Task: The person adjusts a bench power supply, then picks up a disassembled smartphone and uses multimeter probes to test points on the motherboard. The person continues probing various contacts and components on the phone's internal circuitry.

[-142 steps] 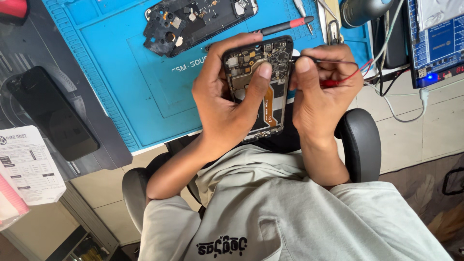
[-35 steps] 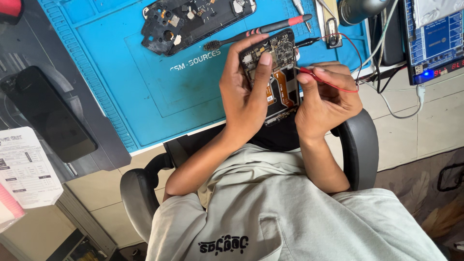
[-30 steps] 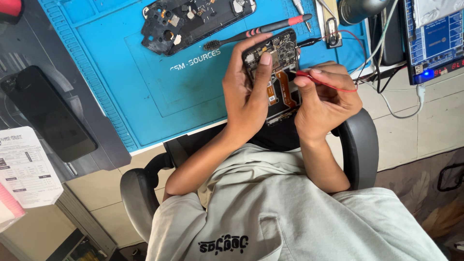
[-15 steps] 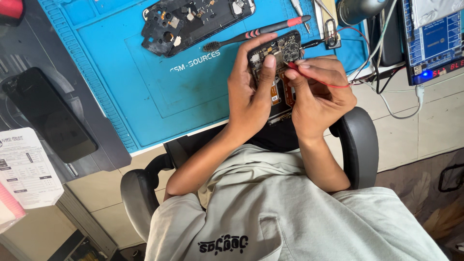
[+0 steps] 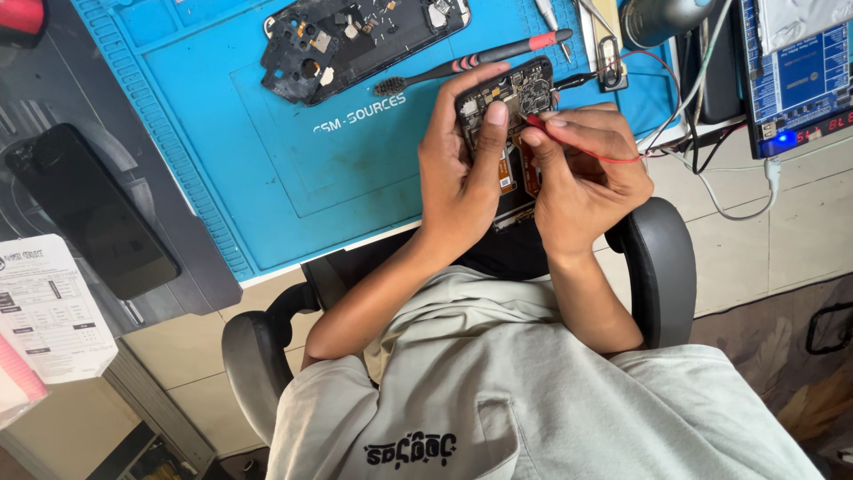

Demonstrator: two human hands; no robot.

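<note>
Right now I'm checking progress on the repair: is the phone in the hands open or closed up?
Open. The phone has no back cover; its circuit board and orange ribbon cable are bare between left hand and right hand.

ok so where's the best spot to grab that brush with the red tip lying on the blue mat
Probably the black-and-red handle, near its middle. The brush lies flat on the blue mat, bristles towards the black phone frame, red tip towards the tweezers. Come from above, fingers pinching across its width; both long sides look free.
</note>
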